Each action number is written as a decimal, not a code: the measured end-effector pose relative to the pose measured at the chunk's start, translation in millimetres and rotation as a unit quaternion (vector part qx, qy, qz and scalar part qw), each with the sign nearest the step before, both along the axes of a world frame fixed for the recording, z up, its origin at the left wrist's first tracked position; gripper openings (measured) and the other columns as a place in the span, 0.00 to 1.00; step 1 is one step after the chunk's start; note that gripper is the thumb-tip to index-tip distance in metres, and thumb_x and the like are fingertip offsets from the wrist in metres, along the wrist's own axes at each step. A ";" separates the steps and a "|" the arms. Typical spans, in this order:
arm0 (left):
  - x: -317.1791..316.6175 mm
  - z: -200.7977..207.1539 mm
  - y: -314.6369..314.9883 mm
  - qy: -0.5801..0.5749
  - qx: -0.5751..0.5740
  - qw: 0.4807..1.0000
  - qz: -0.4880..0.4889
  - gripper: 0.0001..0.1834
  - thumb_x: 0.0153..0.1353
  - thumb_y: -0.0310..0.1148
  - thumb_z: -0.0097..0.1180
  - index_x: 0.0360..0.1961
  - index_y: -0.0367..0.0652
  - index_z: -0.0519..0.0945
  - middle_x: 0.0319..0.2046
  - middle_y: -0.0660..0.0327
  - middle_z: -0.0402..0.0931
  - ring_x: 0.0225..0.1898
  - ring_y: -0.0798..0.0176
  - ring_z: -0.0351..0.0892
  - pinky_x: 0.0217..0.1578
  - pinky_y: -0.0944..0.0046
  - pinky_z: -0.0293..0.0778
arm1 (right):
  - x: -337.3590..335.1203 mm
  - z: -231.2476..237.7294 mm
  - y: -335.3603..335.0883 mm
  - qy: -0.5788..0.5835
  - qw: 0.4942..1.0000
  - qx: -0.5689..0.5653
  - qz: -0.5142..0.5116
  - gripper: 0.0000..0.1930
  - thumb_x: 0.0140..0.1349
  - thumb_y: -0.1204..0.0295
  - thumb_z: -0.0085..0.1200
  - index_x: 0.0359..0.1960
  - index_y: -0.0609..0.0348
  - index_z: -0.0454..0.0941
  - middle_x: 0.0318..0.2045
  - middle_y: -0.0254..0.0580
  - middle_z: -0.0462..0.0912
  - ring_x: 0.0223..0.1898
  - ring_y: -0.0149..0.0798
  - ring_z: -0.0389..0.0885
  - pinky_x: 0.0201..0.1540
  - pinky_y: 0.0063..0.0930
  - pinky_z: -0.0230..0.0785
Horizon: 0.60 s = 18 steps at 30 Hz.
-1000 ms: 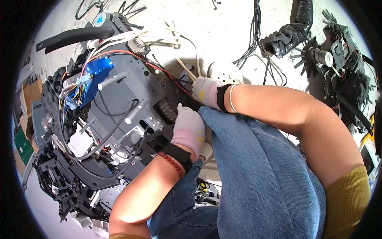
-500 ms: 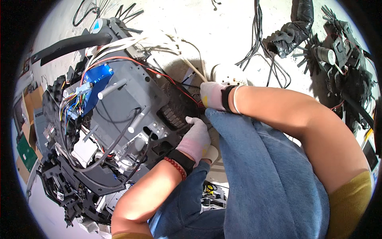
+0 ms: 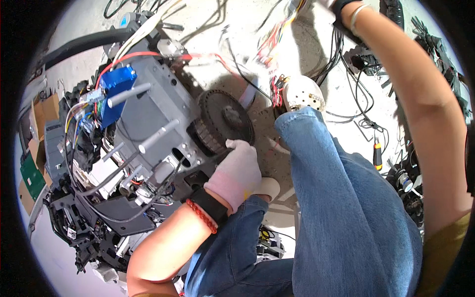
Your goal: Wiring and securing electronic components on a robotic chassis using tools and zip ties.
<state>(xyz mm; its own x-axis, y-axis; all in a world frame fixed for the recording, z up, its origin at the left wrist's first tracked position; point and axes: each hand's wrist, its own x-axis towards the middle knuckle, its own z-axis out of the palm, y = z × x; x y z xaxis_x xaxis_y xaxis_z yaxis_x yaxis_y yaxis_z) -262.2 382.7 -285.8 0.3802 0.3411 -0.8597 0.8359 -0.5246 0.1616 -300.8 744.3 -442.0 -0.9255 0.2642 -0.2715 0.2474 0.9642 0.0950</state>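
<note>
A grey machine chassis [image 3: 161,101] lies tilted on the left, with a blue module [image 3: 118,89] and metal posts on it. At its right side shows a black treaded wheel [image 3: 225,119]. My left hand [image 3: 236,171], in a white and pink work glove, is closed at the lower edge of the wheel, thumb against the rim; its other fingers are partly hidden. My right hand [image 3: 327,4] is blurred and cut by the upper edge, its fingers out of sight. Near it, a bundle of coloured wires [image 3: 277,37] hangs smeared by motion, beside a red cable [image 3: 220,60].
My shoe [image 3: 304,94] stands right of the wheel, with thin wires against it. Black cables [image 3: 341,64] run across the floor on the right. A screwdriver with a yellow and black handle [image 3: 377,154] lies there. Cardboard boxes [image 3: 42,116] stand far left.
My right hand has swung up and away from beside my shoe to the upper edge. Coloured wires now show in the upper middle. More of the wheel is visible; my left hand stays by it.
</note>
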 end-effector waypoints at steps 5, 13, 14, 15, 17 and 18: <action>-3.4 -4.3 3.2 -0.013 -0.002 0.999 0.030 0.13 0.62 0.42 0.50 0.38 0.53 0.86 0.34 0.63 0.81 0.45 0.55 0.76 0.46 0.45 0.71 | 7.3 31.0 29.7 0.017 0.999 0.034 -0.002 0.12 0.56 0.74 0.50 0.42 0.58 0.81 0.38 0.49 0.82 0.42 0.48 0.81 0.46 0.37 0.74; -3.5 -10.9 5.3 -0.004 -0.021 1.000 0.013 0.14 0.63 0.42 0.49 0.39 0.53 0.86 0.36 0.65 0.82 0.47 0.55 0.75 0.47 0.45 0.71 | 60.5 38.7 -88.0 0.060 0.921 -0.256 0.286 0.19 0.55 0.76 0.48 0.50 0.55 0.78 0.46 0.48 0.82 0.51 0.47 0.80 0.54 0.36 0.72; -3.0 -10.1 4.9 -0.001 -0.009 1.000 0.013 0.14 0.64 0.42 0.49 0.40 0.53 0.86 0.36 0.65 0.82 0.48 0.55 0.75 0.47 0.44 0.70 | 71.6 28.0 -109.8 0.018 0.909 -0.285 0.305 0.26 0.56 0.74 0.49 0.60 0.53 0.71 0.60 0.45 0.73 0.63 0.42 0.70 0.64 0.35 0.64; -2.7 -9.0 4.5 0.001 -0.008 1.000 0.015 0.14 0.64 0.41 0.49 0.40 0.52 0.86 0.36 0.65 0.82 0.48 0.55 0.75 0.47 0.44 0.70 | 67.6 9.4 -127.9 -0.077 0.917 -0.149 0.362 0.30 0.59 0.69 0.48 0.67 0.51 0.63 0.69 0.40 0.62 0.71 0.41 0.59 0.70 0.36 0.55; -1.1 -4.9 2.7 0.004 0.007 1.000 0.020 0.14 0.64 0.41 0.48 0.41 0.52 0.85 0.37 0.65 0.82 0.48 0.54 0.75 0.47 0.43 0.70 | 47.5 -29.0 -137.7 -0.134 0.924 -0.146 0.326 0.27 0.64 0.67 0.42 0.67 0.45 0.61 0.70 0.38 0.61 0.68 0.41 0.60 0.68 0.39 0.55; -0.3 -2.1 1.5 0.004 0.011 1.000 0.027 0.15 0.64 0.41 0.48 0.41 0.52 0.85 0.38 0.65 0.82 0.48 0.54 0.75 0.47 0.42 0.70 | 41.0 -44.7 -137.0 -0.160 0.925 -0.145 0.314 0.25 0.66 0.68 0.40 0.66 0.41 0.63 0.68 0.39 0.64 0.64 0.41 0.68 0.63 0.40 0.61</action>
